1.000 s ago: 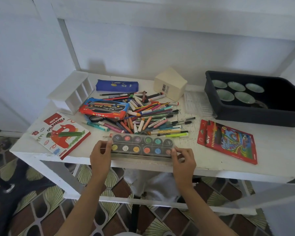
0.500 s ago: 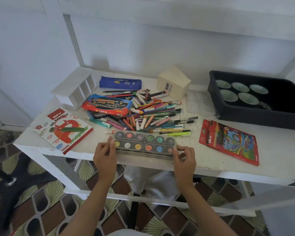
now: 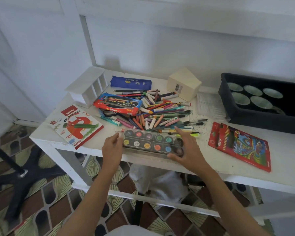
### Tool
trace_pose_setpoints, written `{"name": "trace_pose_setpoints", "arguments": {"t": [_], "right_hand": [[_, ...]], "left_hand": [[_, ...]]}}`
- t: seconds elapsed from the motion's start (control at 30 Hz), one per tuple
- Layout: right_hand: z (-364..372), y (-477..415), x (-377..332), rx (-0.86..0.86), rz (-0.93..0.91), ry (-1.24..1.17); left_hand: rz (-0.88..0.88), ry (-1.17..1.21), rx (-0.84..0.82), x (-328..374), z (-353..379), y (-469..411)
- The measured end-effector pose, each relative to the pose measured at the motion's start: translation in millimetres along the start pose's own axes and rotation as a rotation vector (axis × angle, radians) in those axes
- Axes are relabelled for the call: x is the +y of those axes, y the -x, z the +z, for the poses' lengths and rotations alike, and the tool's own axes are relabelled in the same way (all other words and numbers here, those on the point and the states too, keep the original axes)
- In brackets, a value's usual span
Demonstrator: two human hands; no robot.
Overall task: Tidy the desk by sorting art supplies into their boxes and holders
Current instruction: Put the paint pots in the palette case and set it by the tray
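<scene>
White desk (image 3: 283, 150) against a pale wall: your palette (image 3: 152, 142) sits at the front edge, just in front of the pile of pens and crayons (image 3: 160, 113). Your right hand (image 3: 188, 148) grips its right end, thumb on the near side and fingers over the far side; your left hand (image 3: 111, 148) is at its left end, fingers loosely curled, contact too blurred to tell. Pastel box (image 3: 75, 125) lies left, pencil pack (image 3: 238, 145) right, near the black tray (image 3: 262, 120).

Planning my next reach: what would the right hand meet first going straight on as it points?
Most likely the pile of pens and crayons just behind the paint palette the right hand holds; depth is unclear.
</scene>
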State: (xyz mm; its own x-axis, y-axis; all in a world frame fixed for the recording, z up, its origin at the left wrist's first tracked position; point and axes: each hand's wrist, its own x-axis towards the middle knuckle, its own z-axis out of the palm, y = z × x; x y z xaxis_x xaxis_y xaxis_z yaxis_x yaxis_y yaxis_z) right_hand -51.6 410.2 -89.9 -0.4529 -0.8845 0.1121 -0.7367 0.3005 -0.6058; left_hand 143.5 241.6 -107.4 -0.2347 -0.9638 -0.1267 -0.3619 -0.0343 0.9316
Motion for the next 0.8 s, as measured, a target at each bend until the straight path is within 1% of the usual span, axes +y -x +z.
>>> {"name": "trace_pose_setpoints", "arguments": {"t": [0.07,0.1,0.13,0.2,0.27,0.37,0.47,0.57,0.6,0.7,0.8], "right_hand": [[6.3,-6.0,-5.0,-0.072,-0.071,0.211],[12.1,-7.5,-4.9,-0.073,-0.095,0.308],[18.3,-8.4,-3.6,-0.051,-0.118,0.38],[27.5,-9.6,-0.2,0.002,-0.13,0.435],[30.4,-11.1,2.1,0.035,-0.118,0.407],[26.7,-9.7,2.4,0.082,-0.131,0.375],[16.1,-3.6,2.5,0.16,-0.127,0.318],[-2.6,4.2,7.0,0.285,-0.108,0.22],[-9.8,7.0,9.3,0.333,-0.105,0.197],[-37.4,19.0,17.7,0.477,-0.053,0.152],[-72.5,34.1,33.2,0.579,-0.012,0.159]], "left_hand": [[-0.089,0.033,-0.056,6.0,-2.0,-2.8],[-0.132,0.084,-0.083,8.9,-2.8,-3.2],[-0.16,0.132,-0.115,11.3,-3.3,-3.8],[-0.172,0.158,-0.162,17.2,-4.2,-2.5],[-0.16,0.128,-0.169,20.0,-4.0,-1.1],[-0.128,0.099,-0.136,22.5,-1.9,4.7],[-0.081,0.16,-0.096,31.2,4.4,10.7],[-0.038,0.27,-0.107,54.8,23.1,15.2],[-0.034,0.316,-0.136,62.4,32.3,15.7],[-0.014,0.41,-0.294,91.3,66.6,27.2],[-0.058,0.509,-0.474,122.1,107.0,47.6]]}}
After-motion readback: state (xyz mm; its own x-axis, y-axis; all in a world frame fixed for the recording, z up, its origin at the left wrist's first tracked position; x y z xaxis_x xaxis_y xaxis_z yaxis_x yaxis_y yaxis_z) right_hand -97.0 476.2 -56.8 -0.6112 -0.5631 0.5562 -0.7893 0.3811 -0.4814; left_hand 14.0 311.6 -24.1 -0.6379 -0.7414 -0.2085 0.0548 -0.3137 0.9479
